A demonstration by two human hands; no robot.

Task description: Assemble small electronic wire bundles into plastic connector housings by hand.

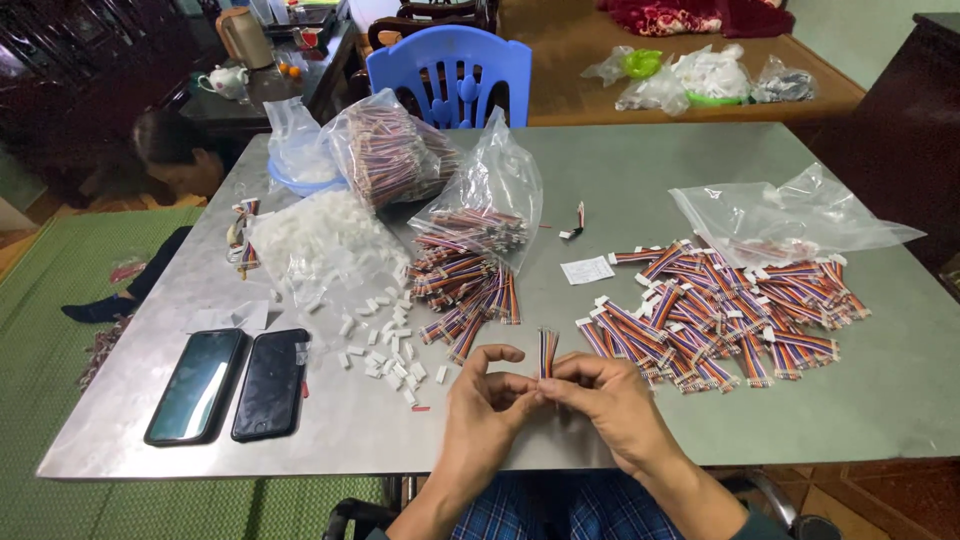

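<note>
Far left, off the table: a person (165,155) sits low on the green mat (60,330), head down. On the grey table (620,170), left edge: two dark phones (232,385) lying side by side, screens up. Right of them, a clear bag of small white plastic connectors (325,240), with loose white connectors (385,345) spilled toward the near edge. Behind that, a bag of striped wire pieces (390,150) and a blue plastic chair (450,75) pushed up to the far side. Centre: another open bag (490,205) with striped wires (465,290) fanning out of its mouth onto the table.

Near edge, centre: left hand (485,395) and right hand (605,395) meet fingertip to fingertip. Both pinch the lower end of one short striped ribbon cable (547,352), which stands roughly upright above the fingers, just over the table edge. Thumb and forefinger of each hand closed on it; left index arched up. Whether a white connector sits at the pinched end I can't tell, fingers cover it.

Right of the hands: a small white paper slip (588,270), then a wide pile of finished striped cables with white ends (720,310). An empty-looking clear bag (790,215) lies behind the pile.
</note>
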